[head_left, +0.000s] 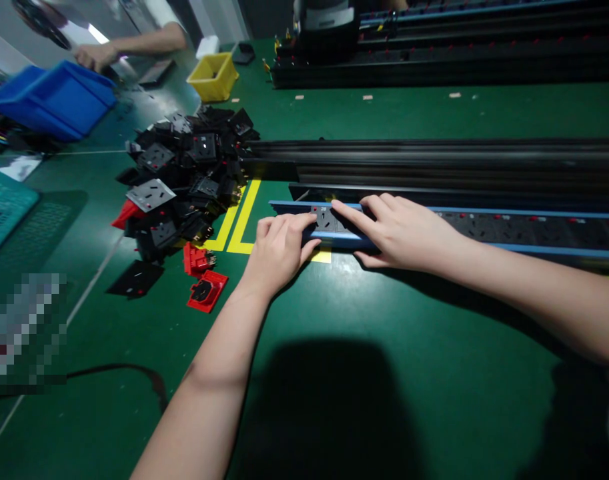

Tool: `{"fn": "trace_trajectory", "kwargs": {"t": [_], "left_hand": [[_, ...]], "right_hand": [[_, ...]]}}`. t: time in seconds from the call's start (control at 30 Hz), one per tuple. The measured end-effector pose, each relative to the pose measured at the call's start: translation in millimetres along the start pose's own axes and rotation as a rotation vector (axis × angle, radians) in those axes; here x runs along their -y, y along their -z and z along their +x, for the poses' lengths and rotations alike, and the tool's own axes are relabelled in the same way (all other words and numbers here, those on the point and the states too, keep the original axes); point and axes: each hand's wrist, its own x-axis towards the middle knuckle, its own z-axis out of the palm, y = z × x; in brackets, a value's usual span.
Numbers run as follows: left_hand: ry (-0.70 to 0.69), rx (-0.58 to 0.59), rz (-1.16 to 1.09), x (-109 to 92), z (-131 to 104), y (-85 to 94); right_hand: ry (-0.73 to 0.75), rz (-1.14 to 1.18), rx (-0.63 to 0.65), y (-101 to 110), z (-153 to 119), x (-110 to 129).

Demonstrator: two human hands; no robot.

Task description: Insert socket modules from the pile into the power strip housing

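A long black rail with blue edges (339, 237) lies across the green table, with a row of black socket modules (514, 228) set in it. Near its left end sits a black socket module (325, 219) marked with a number and a red dot. My left hand (279, 253) is closed around the rail's left end, its index fingertip at this module's left edge and its thumb on the near side. My right hand (404, 230) straddles the rail, index finger touching the module's top and thumb along the near wall. The undersides of both hands' fingers are partly hidden.
A heap of loose black socket modules (157, 160) lies left, with a red socket module (207, 291) nearby. Dark rails (409, 160) lie behind. Blue bin (59, 100), yellow bin (213, 77) and teal basket (7, 207) stand left. Another person's hand (95, 57) is by the blue bin.
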Motion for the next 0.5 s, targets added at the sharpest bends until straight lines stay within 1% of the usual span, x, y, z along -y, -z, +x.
{"fn": "trace_trajectory", "kwargs": {"t": [0.07,0.13,0.2,0.27,0.3,0.4,0.5], "left_hand": [[0.008,-0.002,-0.018,0,0,0.6],[0.057,0.014,-0.043,-1,0,1.5],[0.137,0.029,-0.069,-3,1,2.8],[0.243,0.002,-0.078,-6,2,4.1],[0.309,-0.034,-0.074,-6,2,4.6],[0.530,-0.195,-0.048,-4,3,4.7],[0.730,-0.341,-0.059,8,1,1.7]], "right_hand": [[0.001,-0.007,0.003,0,0,0],[0.002,-0.014,0.007,0,0,0],[0.001,-0.018,0.008,0,0,0],[0.002,-0.022,0.009,0,0,0],[0.003,-0.023,0.008,0,0,0],[0.005,-0.023,0.010,0,0,0],[0.007,-0.024,0.018,0,0,-1]]}}
